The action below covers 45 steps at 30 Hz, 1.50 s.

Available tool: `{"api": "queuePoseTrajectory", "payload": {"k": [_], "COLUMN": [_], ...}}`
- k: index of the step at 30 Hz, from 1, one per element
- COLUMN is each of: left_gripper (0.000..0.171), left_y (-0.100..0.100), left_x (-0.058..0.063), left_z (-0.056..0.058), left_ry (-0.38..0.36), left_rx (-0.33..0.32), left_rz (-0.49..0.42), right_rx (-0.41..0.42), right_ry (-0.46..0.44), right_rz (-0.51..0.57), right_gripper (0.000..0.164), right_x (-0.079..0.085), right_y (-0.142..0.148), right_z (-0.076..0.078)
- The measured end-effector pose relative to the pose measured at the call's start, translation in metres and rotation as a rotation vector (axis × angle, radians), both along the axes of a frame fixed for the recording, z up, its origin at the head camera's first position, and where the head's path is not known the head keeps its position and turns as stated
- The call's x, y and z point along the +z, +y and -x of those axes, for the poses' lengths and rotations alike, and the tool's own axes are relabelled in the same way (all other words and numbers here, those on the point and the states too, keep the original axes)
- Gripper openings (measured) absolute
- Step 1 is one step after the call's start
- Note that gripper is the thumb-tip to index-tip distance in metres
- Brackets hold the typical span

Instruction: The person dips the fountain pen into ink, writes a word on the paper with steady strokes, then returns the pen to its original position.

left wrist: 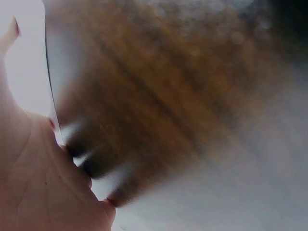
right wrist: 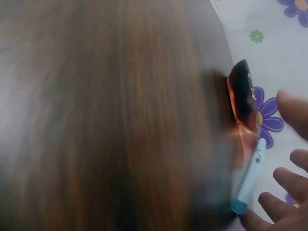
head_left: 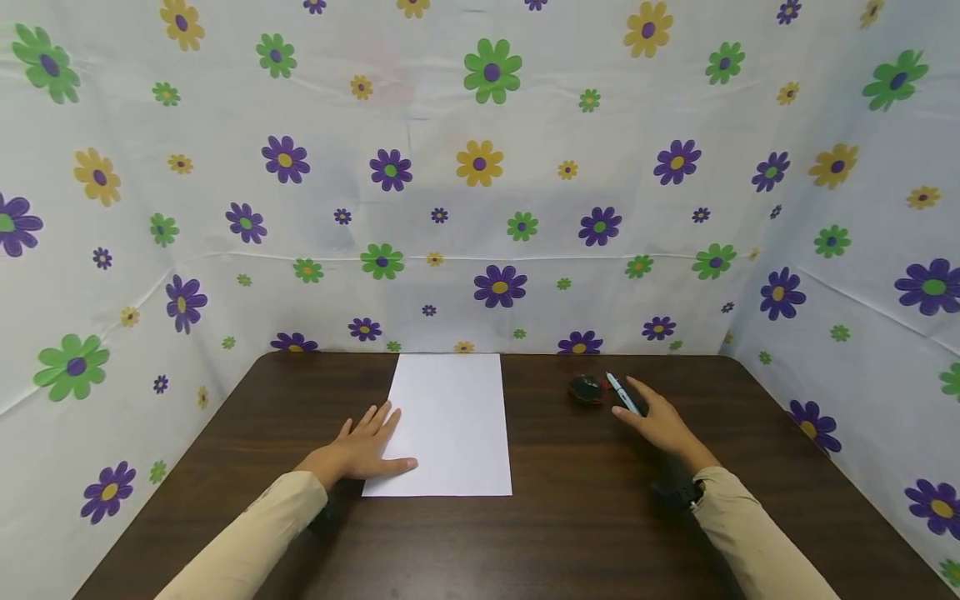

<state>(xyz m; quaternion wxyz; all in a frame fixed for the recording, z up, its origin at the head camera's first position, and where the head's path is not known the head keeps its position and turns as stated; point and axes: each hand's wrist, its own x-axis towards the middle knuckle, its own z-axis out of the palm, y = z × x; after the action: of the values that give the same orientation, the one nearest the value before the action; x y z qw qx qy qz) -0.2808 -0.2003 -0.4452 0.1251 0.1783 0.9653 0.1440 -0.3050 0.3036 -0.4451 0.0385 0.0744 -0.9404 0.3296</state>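
A white sheet of paper (head_left: 457,425) lies on the dark wooden table, its far end close to the backdrop. My left hand (head_left: 360,450) rests on its left edge with fingers spread and thumb stretched across the paper. In the left wrist view the palm (left wrist: 43,178) shows beside the blurred tabletop. Over on the right, my right hand (head_left: 660,421) is around the near end of a light blue pen (head_left: 623,394), thumb and fingers apart on either side. The right wrist view has the pen (right wrist: 250,180) close to the extended fingertips (right wrist: 272,204).
A black computer mouse (head_left: 587,389) with red trim sits just left of the pen. White cloth (head_left: 420,183) printed with flowers hangs behind the table (head_left: 555,533) and along both sides.
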Motion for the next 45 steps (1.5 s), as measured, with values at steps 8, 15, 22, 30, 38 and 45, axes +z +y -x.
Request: {"api": "queuePoseTrajectory", "payload": {"k": [8,15,22,30,38,45], "left_gripper": [0.112,0.114,0.113,0.107,0.105,0.105], "left_y": [-0.001,-0.004,0.0,0.005,0.005,0.005], "left_x": [-0.013,-0.021,-0.005,0.01,0.006,0.005], "left_z": [0.009,0.014,0.006,-0.002,0.0,-0.002], "left_ry": [0.015,0.023,0.004,-0.01,0.005,-0.005], "left_rx": [0.021,0.018,0.008,-0.004,0.011,0.018], "left_rz": [0.057,0.075,0.066,0.053,0.093,0.078], "right_rx": [-0.146,-0.24,-0.355,-0.449,-0.474,-0.467], "right_ry": [0.042,0.107,0.184,0.177,0.152,0.152], "right_rz": [0.082,0.094,0.116,0.135,0.146,0.139], "right_gripper": [0.059,0.045,0.036,0.03,0.03,0.029], "right_x": [-0.008,-0.016,-0.018,-0.016,-0.014,-0.016], "right_y": [-0.009,-0.015,-0.025,-0.031,-0.033,-0.033], "right_z": [0.013,0.02,0.026,0.028,0.027,0.027]}}
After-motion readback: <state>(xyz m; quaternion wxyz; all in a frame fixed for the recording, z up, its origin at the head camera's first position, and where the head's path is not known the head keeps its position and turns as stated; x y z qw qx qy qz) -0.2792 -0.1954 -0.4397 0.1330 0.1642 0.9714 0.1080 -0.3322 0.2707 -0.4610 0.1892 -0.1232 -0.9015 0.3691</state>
